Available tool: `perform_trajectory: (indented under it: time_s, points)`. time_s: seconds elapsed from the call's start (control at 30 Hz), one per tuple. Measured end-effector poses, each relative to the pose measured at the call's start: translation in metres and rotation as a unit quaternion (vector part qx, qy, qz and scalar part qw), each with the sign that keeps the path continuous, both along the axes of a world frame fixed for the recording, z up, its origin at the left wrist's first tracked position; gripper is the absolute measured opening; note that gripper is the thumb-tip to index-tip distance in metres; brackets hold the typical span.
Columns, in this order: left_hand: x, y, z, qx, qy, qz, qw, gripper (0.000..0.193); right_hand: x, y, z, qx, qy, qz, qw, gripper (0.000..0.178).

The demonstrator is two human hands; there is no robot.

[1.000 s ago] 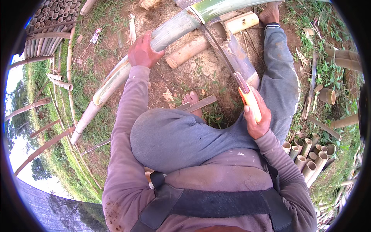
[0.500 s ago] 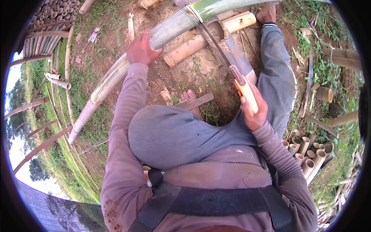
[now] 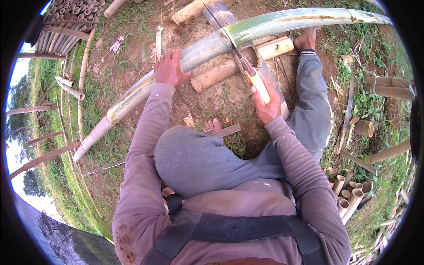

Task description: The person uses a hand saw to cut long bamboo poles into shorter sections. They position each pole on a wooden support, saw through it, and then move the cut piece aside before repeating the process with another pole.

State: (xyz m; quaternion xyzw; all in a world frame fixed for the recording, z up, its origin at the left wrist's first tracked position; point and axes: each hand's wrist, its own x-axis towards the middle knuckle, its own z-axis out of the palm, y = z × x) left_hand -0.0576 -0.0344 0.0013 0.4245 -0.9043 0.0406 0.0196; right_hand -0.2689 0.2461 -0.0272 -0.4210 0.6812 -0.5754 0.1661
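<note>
A long bamboo pole (image 3: pixel 282 23), green at right and pale grey at left, slants across the upper part of the head view. My left hand (image 3: pixel 171 69) is wrapped over it, left of the cut. In my right hand (image 3: pixel 268 100) is the yellow-orange handle of a handsaw (image 3: pixel 258 85). Its thin dark blade crosses the pole at a pale ring, the tip reaching past the far side. Under the pole lie a shorter tan bamboo piece (image 3: pixel 214 76) and a greyish length of bamboo (image 3: pixel 219 13). Sawdust covers the soil around them.
My bare foot (image 3: pixel 306 40) is near the pole's right part. Several cut bamboo tubes (image 3: pixel 354 202) stand at lower right. Stacked bamboo (image 3: pixel 73 9) lies at far upper left, beside a bamboo rail (image 3: pixel 85 66). A flat bamboo strip (image 3: pixel 229 130) is near my other foot.
My right hand has pushed the saw forward and left, so more blade shows beyond the pole. My left hand keeps its hold. The whole view has shifted slightly.
</note>
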Motion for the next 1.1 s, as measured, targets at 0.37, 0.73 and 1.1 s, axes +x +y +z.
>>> perform_trajectory:
  time_s: [0.37,0.73,1.1]
  points:
    - [-0.022,-0.004,0.020,0.138,-0.031,0.036,0.989,0.096,0.004,0.003,0.013,0.011,-0.007,0.012,1.000,0.055]
    - [0.000,0.044,-0.024,-0.030,0.078,-0.012,0.996,0.089,0.026,0.117,0.058,0.062,0.032,0.024,0.997,0.052]
    - [0.001,0.026,-0.009,0.045,0.057,-0.008,0.997,0.090,0.021,0.079,0.034,0.062,-0.003,0.012,0.998,0.053]
